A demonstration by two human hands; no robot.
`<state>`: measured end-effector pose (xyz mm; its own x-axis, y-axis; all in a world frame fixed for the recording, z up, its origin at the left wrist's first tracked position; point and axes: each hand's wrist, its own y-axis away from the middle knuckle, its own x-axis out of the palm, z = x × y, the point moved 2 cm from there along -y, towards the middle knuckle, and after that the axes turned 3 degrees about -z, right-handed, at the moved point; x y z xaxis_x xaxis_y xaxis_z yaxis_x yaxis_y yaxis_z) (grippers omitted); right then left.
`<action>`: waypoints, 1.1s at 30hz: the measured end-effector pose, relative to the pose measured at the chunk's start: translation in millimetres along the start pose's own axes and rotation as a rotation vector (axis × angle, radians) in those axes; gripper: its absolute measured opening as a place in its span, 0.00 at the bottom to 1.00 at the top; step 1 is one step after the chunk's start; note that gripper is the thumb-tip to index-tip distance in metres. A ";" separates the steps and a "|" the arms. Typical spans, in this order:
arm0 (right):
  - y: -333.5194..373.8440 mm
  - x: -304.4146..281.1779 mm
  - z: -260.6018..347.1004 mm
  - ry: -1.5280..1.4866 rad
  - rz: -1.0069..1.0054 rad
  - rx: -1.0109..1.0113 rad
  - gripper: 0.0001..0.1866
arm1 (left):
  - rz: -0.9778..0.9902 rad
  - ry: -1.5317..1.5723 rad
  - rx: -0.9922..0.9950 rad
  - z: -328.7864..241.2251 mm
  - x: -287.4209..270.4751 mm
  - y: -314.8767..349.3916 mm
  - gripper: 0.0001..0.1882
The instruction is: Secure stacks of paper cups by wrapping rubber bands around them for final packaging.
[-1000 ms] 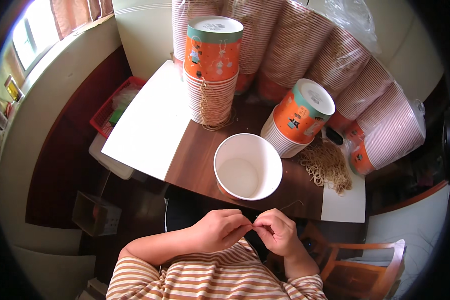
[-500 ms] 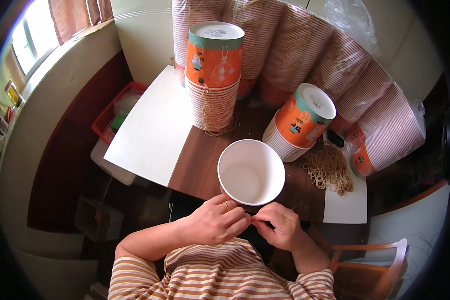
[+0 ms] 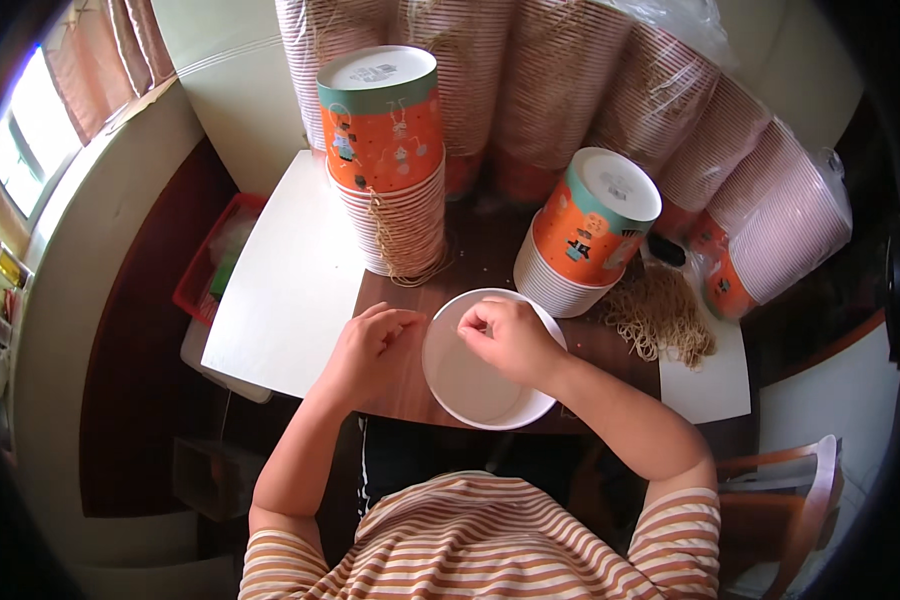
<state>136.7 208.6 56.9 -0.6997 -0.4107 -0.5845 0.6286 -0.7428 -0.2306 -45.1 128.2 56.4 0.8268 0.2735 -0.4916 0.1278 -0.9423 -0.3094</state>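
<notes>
A white paper bucket (image 3: 450, 385) stands mouth up near the table's front edge. Over its far rim hangs my right hand (image 3: 515, 340), with thumb and fingertips pinched. My left hand (image 3: 365, 350) is just left of the bucket, its fingers curled together and pointing right. Whatever either pinch may hold is too small to make out. Behind, a tall stack of upside-down orange and green paper buckets (image 3: 385, 135) has tan loops (image 3: 395, 240) hanging down its side. A shorter stack (image 3: 590, 235) stands right of it, beside a heap of tan loops (image 3: 665, 315).
Tall plastic-wrapped stacks of paper buckets (image 3: 560, 90) line the table's back and right side. A small black object (image 3: 666, 250) lies near the loop heap. Left of the table is a red basket (image 3: 195, 285); a wooden chair (image 3: 780, 510) stands at the lower right.
My hands were together at the bucket's front rim. They have separated and moved farther over the table, the left beside the bucket, the right over it. The view has also shifted.
</notes>
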 end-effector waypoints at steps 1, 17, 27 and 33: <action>-3.6 1.6 -2.4 -0.002 -0.001 0.006 0.06 | 0.022 0.013 -0.050 3.5 2.5 -2.5 0.08; -14.9 11.2 -1.9 0.209 0.001 -0.106 0.03 | 0.136 0.047 -0.095 20.9 11.0 -18.7 0.09; -18.0 13.5 -2.5 0.261 0.000 -0.107 0.03 | 0.152 0.024 -0.052 19.8 11.3 -23.8 0.10; -18.4 16.7 -5.0 0.218 -0.031 -0.072 0.04 | 0.205 0.008 -0.051 13.5 9.2 -26.7 0.10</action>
<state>115.1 218.1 47.5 -0.6336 -0.2585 -0.7292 0.6363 -0.7102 -0.3011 -48.3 158.5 49.2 0.8426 0.0741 -0.5334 -0.0161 -0.9866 -0.1623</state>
